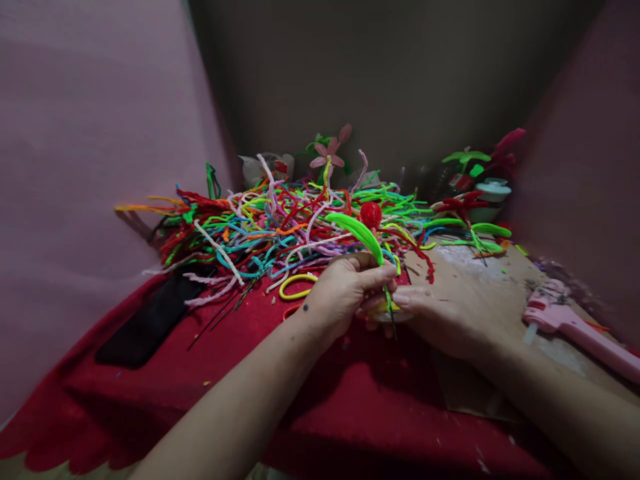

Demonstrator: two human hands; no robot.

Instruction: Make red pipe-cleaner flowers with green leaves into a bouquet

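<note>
My left hand (345, 287) pinches a bright green pipe-cleaner leaf (356, 230) between thumb and fingers. The leaf curves up and to the left, and its thin stem (390, 308) points down past my fingers. Just behind the leaf shows a red ball (371, 215); whether it is joined to the leaf I cannot tell. My right hand (435, 319) meets the left at the stem, its fingers closed about a small yellow-and-clear round thing (389, 309), partly hidden. Under my left wrist lie yellow-handled scissors (295, 287).
A large heap of coloured pipe cleaners (280, 227) covers the back of the red cloth (320, 427). A black phone (145, 323) lies left. At right, a pink glue gun (565, 320) rests on a brown board (505, 287). Pipe-cleaner flowers (327, 153) and a white bottle (493, 193) stand behind.
</note>
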